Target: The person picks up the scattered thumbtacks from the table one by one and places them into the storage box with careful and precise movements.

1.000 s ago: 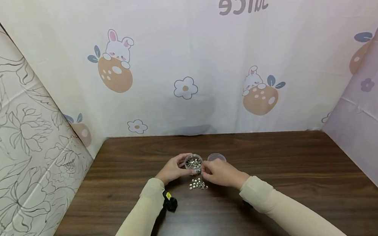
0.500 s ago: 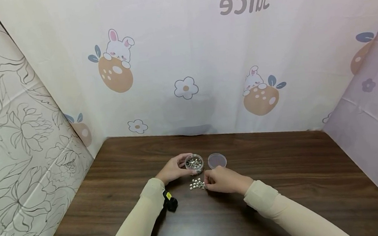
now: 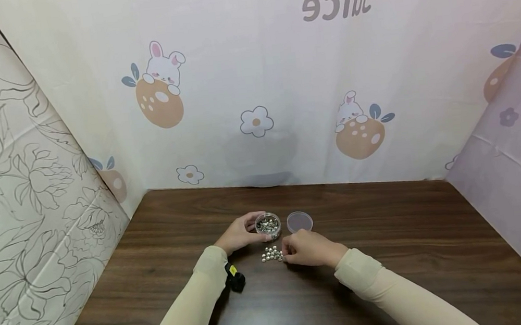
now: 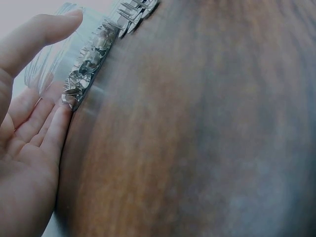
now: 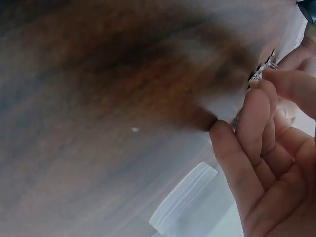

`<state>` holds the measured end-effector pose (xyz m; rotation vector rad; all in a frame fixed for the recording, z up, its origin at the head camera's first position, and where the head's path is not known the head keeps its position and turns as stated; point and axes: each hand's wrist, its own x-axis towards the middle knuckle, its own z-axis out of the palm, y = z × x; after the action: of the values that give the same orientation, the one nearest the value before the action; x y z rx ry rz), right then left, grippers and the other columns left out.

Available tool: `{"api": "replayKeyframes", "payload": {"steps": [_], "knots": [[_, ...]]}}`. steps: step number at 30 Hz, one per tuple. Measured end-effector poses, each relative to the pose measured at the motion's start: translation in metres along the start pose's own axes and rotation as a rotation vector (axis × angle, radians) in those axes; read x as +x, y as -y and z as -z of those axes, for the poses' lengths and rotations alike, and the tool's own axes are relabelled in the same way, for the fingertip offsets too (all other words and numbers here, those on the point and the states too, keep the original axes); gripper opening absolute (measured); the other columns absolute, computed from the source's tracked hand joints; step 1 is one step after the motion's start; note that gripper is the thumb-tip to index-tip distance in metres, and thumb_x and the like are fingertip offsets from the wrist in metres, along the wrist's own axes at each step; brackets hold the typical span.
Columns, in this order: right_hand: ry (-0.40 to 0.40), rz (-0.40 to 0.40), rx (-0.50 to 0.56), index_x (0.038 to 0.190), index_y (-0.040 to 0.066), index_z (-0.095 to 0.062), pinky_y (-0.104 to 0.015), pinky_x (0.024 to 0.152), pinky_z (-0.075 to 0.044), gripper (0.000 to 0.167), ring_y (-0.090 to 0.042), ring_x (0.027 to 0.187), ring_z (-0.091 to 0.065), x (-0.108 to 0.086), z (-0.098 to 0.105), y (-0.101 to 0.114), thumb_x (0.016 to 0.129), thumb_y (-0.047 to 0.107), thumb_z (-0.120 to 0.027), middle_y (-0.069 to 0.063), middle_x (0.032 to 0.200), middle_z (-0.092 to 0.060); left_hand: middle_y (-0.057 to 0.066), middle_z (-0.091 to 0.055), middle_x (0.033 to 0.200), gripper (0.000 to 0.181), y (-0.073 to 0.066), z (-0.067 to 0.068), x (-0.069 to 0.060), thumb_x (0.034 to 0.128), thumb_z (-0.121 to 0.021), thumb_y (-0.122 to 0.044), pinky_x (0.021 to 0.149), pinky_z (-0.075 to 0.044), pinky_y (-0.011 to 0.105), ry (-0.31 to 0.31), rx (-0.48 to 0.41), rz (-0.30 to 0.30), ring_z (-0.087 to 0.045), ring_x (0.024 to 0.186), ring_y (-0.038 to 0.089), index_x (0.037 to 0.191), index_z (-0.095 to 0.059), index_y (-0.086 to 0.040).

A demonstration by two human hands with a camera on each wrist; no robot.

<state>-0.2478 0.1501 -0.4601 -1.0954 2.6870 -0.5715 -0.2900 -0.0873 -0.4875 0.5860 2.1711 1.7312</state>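
A round clear container (image 3: 275, 235) with silver thumbtacks (image 3: 267, 225) inside stands on the table. My left hand (image 3: 240, 233) grips its left side, thumb in front and fingers behind; the left wrist view shows the thumb beside the clear wall (image 4: 52, 61). In front of the container lies a small pile of loose silver thumbtacks (image 3: 269, 255), some with pins up. My right hand (image 3: 310, 248) is at the pile's right edge. In the right wrist view its thumb and a fingertip pinch at a thumbtack (image 5: 257, 73), which the fingers partly hide.
A clear round lid (image 3: 299, 221) lies on the brown wooden table (image 3: 390, 234), just behind my right hand. A black device with a yellow mark (image 3: 235, 278) sits at my left wrist. Printed curtains (image 3: 212, 151) border the table at the back and sides.
My right hand moved from the container's right side toward me, down to the loose thumbtacks, and has stayed there over the last half second. The left hand and container have not moved.
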Motion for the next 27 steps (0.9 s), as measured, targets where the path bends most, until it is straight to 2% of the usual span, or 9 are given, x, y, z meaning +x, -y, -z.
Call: {"api": "replayKeyframes", "payload": {"steps": [8,18,27], "knots": [[-0.007,0.003,-0.026,0.078,0.020,-0.061,-0.022,0.049,-0.041,0.020,0.000,0.052,-0.043,-0.0011,0.0005,0.0021,0.095,0.011,-0.067,0.013,0.061,-0.050,0.018,-0.055,0.139,0.071,-0.0009,-0.0007,-0.0002,0.0843,-0.083,-0.011,0.112,-0.038,0.046,-0.008,0.003,0.007,-0.051,0.130,0.031,0.146,-0.049,-0.005],[0.001,-0.017,0.002,0.080,0.017,-0.058,-0.021,0.047,-0.036,0.017,-0.002,0.051,-0.039,-0.0023,0.0018,0.0009,0.094,0.008,-0.062,0.010,0.060,-0.047,0.018,-0.056,0.138,0.071,-0.0012,-0.0016,-0.0002,0.0846,-0.083,-0.011,0.110,-0.041,0.045,-0.011,0.011,0.009,-0.052,0.130,0.031,0.147,-0.049,-0.006],[0.009,-0.004,0.034,0.082,0.017,-0.058,-0.022,0.048,-0.038,0.017,-0.002,0.052,-0.041,-0.0001,0.0053,0.0004,0.095,0.008,-0.060,0.010,0.061,-0.047,0.019,-0.053,0.141,0.072,-0.0026,-0.0014,-0.0018,0.0848,-0.083,-0.012,0.114,-0.035,0.049,-0.006,0.006,0.000,-0.047,0.134,0.035,0.147,-0.048,-0.004]]}}
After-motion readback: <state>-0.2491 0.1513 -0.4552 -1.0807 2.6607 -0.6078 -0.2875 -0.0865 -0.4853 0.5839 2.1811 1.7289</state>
